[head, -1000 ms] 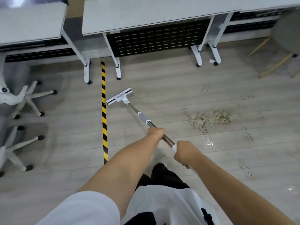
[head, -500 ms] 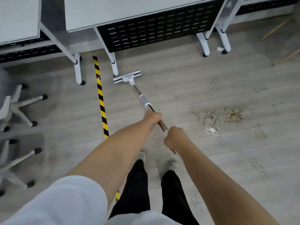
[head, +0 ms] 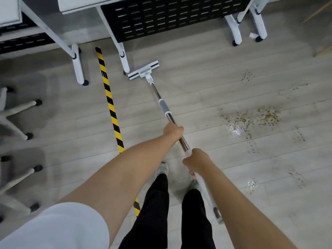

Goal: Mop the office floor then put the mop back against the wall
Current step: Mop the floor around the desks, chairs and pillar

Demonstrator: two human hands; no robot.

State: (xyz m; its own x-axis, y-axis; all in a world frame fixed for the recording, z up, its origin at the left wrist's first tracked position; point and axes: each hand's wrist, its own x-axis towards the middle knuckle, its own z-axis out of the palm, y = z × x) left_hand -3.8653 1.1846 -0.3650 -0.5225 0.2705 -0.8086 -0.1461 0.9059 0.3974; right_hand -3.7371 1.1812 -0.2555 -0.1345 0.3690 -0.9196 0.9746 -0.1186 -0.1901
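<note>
The mop (head: 164, 106) has a flat white head (head: 143, 70) lying on the pale wood floor just in front of a desk leg, and a metal shaft with a grey collar. My left hand (head: 173, 131) grips the shaft at its middle. My right hand (head: 195, 161) grips the white upper handle closer to my body. A brown dirty patch (head: 251, 117) with a wet shine at its edge stains the floor to the right of the mop.
White desks with black perforated panels (head: 167, 17) and wheeled legs (head: 124, 58) line the far side. A yellow-black tape strip (head: 109, 99) runs along the floor left of the mop. Chair bases (head: 21, 112) stand at the left. Faint dirty footprints (head: 298, 175) mark the floor at right.
The mop head has slid away from me and to the right, from beside the tape strip to the foot of the desk leg. Both hands kept their grip.
</note>
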